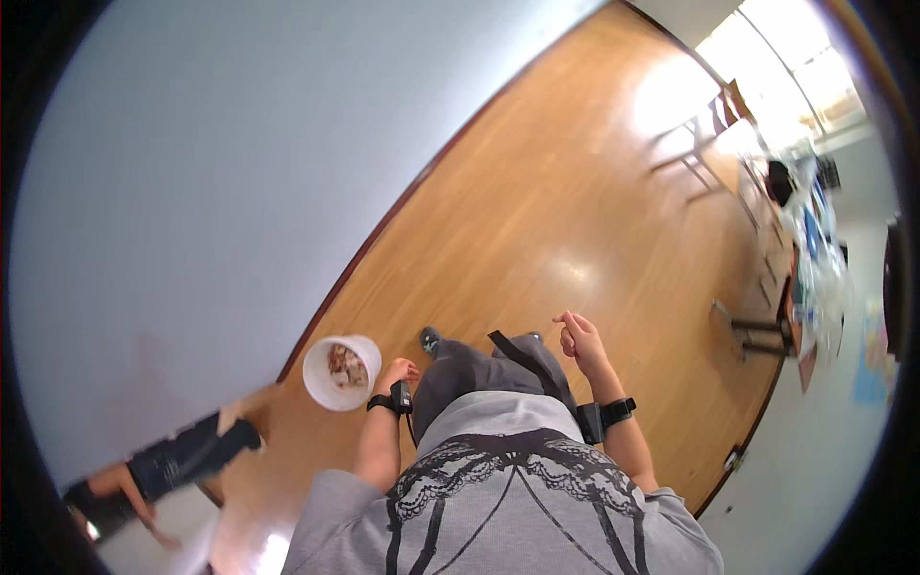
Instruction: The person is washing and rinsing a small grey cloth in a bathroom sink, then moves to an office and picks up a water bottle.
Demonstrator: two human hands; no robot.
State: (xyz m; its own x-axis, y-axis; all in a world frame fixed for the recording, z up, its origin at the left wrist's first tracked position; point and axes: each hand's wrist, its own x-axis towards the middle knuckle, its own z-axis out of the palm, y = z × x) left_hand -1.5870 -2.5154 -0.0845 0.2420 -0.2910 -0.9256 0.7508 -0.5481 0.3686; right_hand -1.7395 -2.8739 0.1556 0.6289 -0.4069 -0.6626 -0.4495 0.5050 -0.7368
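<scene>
A white bucket (321, 383) with brown, white and reddish scraps (347, 368) inside stands to my left by the wall. Just right of its rim is my left hand (396, 372). It holds nothing that I can see, and its fingers are loosely extended toward my leg. A small gap shows between this hand and the bucket. In front of my right hip, my right hand (581, 340) is raised over the floor. Its fingers are curled in, the index finger partly out, with nothing visible in them. Black straps with small boxes sit on both forearms.
A long pale wall (211, 172) runs along my left above the wooden floor (537, 192). At lower left is another person (182, 460) in dark clothes. On the right, a table (791, 311) bears plastic bags (822, 278); a chair (724, 110) stands near the bright window.
</scene>
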